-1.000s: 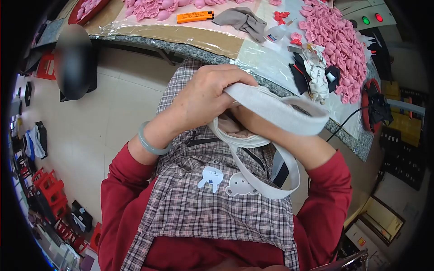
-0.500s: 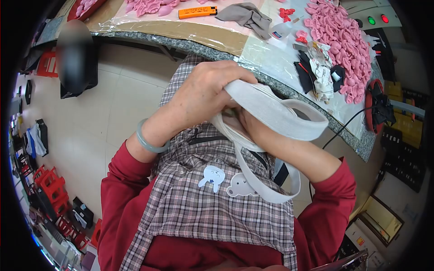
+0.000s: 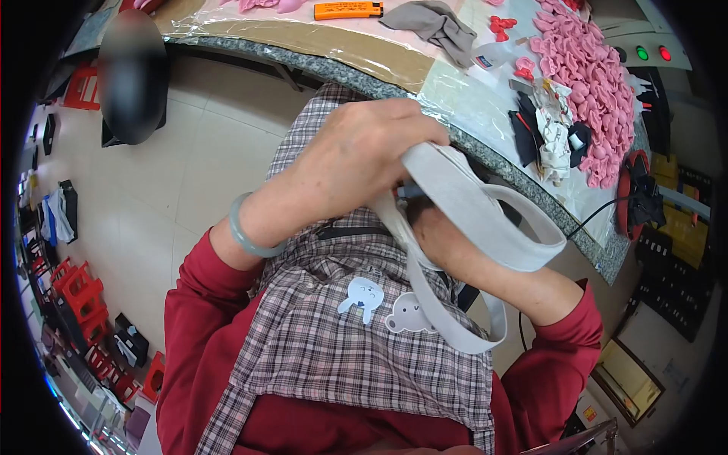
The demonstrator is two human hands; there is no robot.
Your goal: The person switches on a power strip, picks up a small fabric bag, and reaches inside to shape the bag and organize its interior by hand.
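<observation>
My left hand (image 3: 379,148), with a pale green bangle (image 3: 250,227) on its wrist, is closed round a bundle of wide white fabric strap (image 3: 478,216). Loops of the strap stick out to the right, and one hangs down over the checked apron (image 3: 371,349). Most of my right hand (image 3: 426,224) is behind the strap and under the left hand, so its fingers are hidden. Its wrist passes through the looped strap. Both hands are close together in front of the table edge, above my lap.
The stone-edged table (image 3: 334,72) carries a pile of pink pieces (image 3: 588,83), an orange box cutter (image 3: 349,10), a grey cloth (image 3: 436,29) and crumpled white paper (image 3: 555,136). A black cable (image 3: 595,216) hangs at the right. Red stools (image 3: 80,292) stand at the left.
The view has shifted slightly, so the table items appear further right. My left hand and the strap loops sit a little further right and lower. The left hand's hold stays the same.
</observation>
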